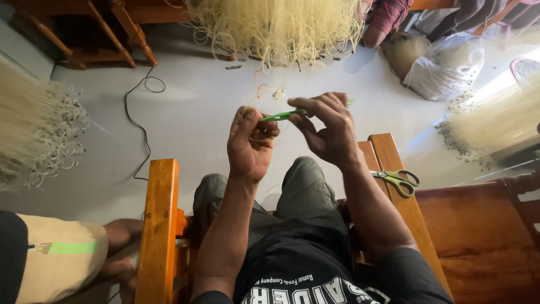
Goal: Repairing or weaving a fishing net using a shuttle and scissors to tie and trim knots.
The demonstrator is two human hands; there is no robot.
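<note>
Seated person in a wooden chair; scissors with green handles lie on its right armrest. Left hand, fingers curled, pinches one end of a thin green tool, with pale thread at the fingertips. Right hand pinches the tool's other end. Farther out, a white plastic bag holding pale fibre sits on the floor; a pale strand bundle hangs beyond.

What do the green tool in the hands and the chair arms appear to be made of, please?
Green tool: probably plastic, given its thin, uniformly bright, smooth look. Chair arms: varnished wood, orange-brown with a glossy sheen and visible grain. Scissors on the right arm: metal blades, green plastic-looking handles.
</note>
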